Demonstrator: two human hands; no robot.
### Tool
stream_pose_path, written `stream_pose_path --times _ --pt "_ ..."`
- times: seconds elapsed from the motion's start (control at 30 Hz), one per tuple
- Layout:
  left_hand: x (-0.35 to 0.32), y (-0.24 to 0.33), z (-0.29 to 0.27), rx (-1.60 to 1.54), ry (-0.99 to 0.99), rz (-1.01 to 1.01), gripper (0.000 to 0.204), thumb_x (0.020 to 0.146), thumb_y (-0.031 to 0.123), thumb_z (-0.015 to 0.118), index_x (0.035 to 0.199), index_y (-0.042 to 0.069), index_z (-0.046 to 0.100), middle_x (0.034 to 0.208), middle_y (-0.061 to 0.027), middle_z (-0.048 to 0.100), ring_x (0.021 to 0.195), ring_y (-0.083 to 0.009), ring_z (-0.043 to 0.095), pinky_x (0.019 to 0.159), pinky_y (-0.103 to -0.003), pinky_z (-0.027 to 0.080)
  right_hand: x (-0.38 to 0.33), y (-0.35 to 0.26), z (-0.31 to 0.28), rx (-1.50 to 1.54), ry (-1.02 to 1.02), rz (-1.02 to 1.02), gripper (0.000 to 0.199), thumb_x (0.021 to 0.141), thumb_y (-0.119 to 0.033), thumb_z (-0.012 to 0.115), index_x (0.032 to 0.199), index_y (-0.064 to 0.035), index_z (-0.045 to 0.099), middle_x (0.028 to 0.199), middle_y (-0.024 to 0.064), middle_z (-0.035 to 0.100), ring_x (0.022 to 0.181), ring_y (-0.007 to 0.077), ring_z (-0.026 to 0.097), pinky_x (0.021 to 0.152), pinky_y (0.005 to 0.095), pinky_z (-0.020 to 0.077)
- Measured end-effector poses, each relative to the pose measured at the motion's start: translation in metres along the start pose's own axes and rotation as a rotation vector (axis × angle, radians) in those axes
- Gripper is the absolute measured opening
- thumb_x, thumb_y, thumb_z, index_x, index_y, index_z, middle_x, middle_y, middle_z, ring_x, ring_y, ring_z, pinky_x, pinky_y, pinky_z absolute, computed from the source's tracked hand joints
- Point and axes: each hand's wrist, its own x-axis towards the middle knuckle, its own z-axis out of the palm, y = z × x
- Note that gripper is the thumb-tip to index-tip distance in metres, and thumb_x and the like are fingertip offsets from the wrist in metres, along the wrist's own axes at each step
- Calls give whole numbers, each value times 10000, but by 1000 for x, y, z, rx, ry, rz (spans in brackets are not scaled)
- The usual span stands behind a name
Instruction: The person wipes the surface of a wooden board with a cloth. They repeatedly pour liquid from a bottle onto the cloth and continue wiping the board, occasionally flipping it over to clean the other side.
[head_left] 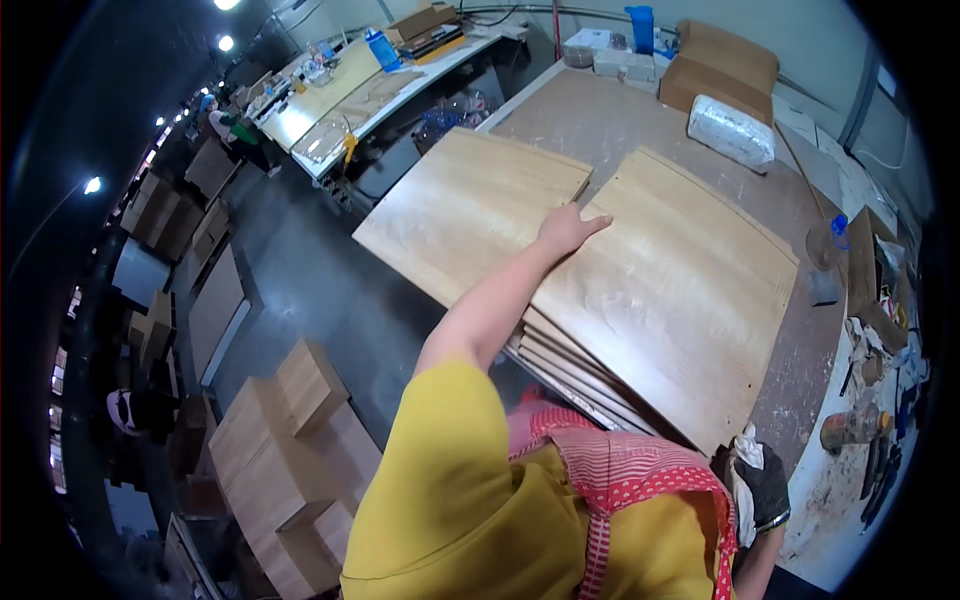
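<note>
Two pale wooden panels lie in front of me: a left panel and a right panel, which tops a stack of boards. My bare left hand is at the right panel's left edge, where the two panels meet. Its thumb stretches over the right panel, while its other fingers are curled and partly hidden at the edge. Wearing a dark glove, my right hand is closed around a crumpled white cloth, beside the near corner of the right panel.
The brown worktable carries a foil-wrapped block, a cardboard box and a bottle with a blue cap. Tools and a jar line its right side. Another bench stands far left; wooden pieces rest lower left.
</note>
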Motion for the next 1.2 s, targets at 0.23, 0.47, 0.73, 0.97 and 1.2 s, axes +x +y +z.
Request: stream_pose_path --times 0.23,0.47,0.73,0.97,1.2 --pt "-3 45 -45 -276 38 111 623 807 511 685 1026 -71 641 995 -276 664 952 -409 641 851 -439 495 48 21 -5 106 268 -120 422 788 -131 640 1181 5 569 1114 157 628 1068 257 589 896 347 462" --pt "-7 44 -33 -518 -132 150 558 843 436 686 1080 -63 607 1026 -263 655 975 -364 637 846 -407 490 59 117 -28 -251 290 -320 179 842 -56 587 1014 -27 628 1023 171 621 987 346 579 860 398 462" --pt "-11 -17 -22 -458 -193 126 656 867 474 639 1153 -111 553 1112 -292 617 1045 -395 606 894 -430 479 35 22 -35 52 290 197 252 931 -174 550 1070 1 668 957 110 695 931 208 655 785 317 533" --pt "-33 -93 -102 -138 -174 -48 628 882 477 614 1132 -98 582 998 -297 645 974 -413 624 863 -451 494 98 -24 6 -548 6 -600 312 882 -92 625 1192 -65 612 1214 142 586 1125 309 550 965 381 436" --pt "-44 -129 -116 124 -209 104 586 878 489 601 1195 -4 592 1233 -237 580 1142 -370 554 899 -468 466 127 -37 21 348 -128 244 421 875 -112 660 1269 -12 549 1105 52 626 1003 146 586 902 287 465"
